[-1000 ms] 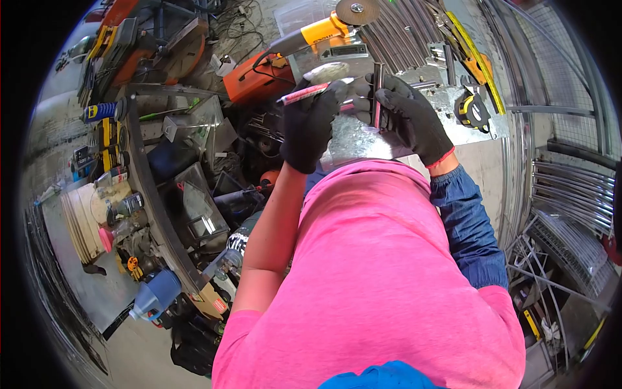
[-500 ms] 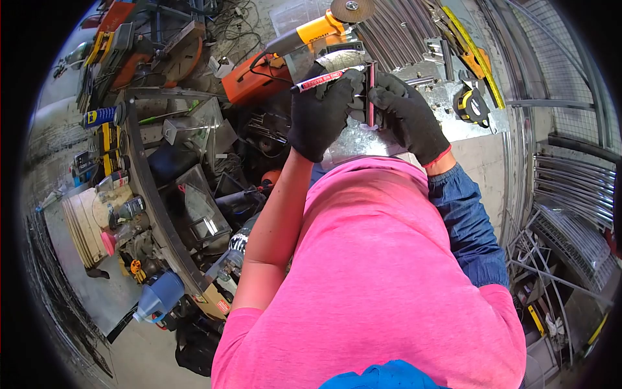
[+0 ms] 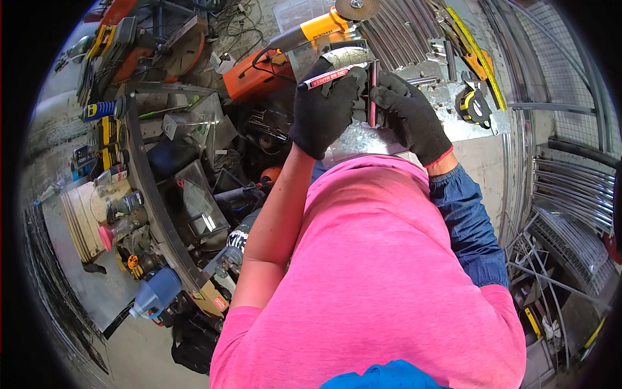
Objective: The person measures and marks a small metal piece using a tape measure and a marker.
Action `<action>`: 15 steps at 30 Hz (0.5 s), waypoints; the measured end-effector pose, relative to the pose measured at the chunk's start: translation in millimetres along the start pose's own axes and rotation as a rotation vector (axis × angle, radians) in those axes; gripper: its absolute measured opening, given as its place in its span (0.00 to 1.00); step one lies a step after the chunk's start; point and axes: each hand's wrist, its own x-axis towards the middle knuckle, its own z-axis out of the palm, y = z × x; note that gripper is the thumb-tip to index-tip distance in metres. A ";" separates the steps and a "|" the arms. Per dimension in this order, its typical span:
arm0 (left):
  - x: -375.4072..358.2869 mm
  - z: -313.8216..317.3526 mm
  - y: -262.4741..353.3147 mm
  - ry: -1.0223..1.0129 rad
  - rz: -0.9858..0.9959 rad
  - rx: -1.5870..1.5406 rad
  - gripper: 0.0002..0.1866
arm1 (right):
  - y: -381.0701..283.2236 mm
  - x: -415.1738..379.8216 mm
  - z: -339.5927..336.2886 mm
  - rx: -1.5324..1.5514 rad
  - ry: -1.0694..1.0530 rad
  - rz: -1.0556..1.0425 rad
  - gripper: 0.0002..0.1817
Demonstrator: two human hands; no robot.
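Both hands wear black work gloves and are close together in front of the pink shirt. Along the thumb side of my left hand [image 3: 326, 115] lies a red and white marker [image 3: 332, 76], its dark end pointing left; the hand is closed around it. My right hand [image 3: 409, 117] is closed, fingers pinching a narrow upright metal strip [image 3: 372, 94] that reflects pink. Left fingertips come right up to the strip's other side. Beneath the hands is a shiny sheet-metal surface [image 3: 353, 148].
An orange angle grinder [image 3: 317, 29] lies beyond the hands beside metal tubes [image 3: 405, 35]. On the right are a tape measure [image 3: 473, 107] and a yellow ruler [image 3: 478, 57]. A cluttered bench frame [image 3: 146, 175] stands left, with a blue jug [image 3: 159, 292] near it.
Both hands stay closed on the marker and metal strip, with only a slight shift. The whole view has moved a little with my head.
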 end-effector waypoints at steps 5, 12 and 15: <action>-0.3 -2.3 -3.0 -0.027 0.113 0.207 0.12 | 9.9 5.4 -9.6 -0.040 0.052 -0.026 0.25; -0.7 -2.9 -5.0 -0.025 0.234 0.318 0.14 | 7.7 2.7 -4.8 -0.024 0.037 -0.034 0.24; -3.9 -2.3 -5.4 -0.047 0.062 0.175 0.14 | 11.1 4.4 -8.0 -0.020 0.041 -0.054 0.24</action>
